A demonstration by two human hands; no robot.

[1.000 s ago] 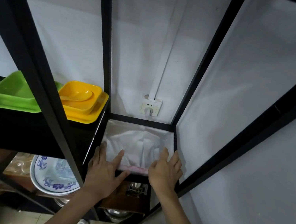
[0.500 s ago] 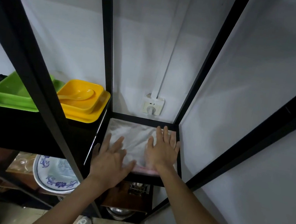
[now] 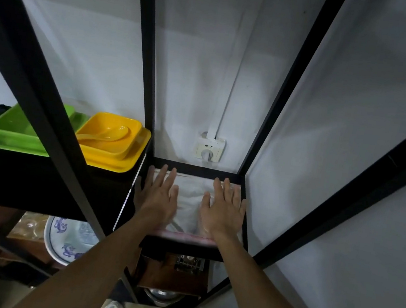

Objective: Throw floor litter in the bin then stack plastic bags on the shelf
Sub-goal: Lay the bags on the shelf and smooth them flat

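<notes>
A flat stack of clear and white plastic bags [image 3: 190, 199] lies on the small black shelf [image 3: 182, 247] at the centre of the head view, filling its square top. A pink strip runs along the stack's front edge. My left hand [image 3: 158, 197] rests palm down on the left part of the bags, fingers spread and pointing at the wall. My right hand [image 3: 224, 209] lies flat on the right part in the same way. Neither hand grips anything. The bin is not in view.
Black uprights of the rack [image 3: 146, 66] frame the shelf. On the wider black shelf to the left stand yellow dishes with a spoon [image 3: 111, 145] and green dishes [image 3: 15, 133]. A wall socket [image 3: 209, 149] sits behind. Below are a blue-patterned plate [image 3: 65, 238] and metal pots.
Both hands have slid from the front edge of the bags toward the wall, and now lie flat across the stack. The bags look smoother.
</notes>
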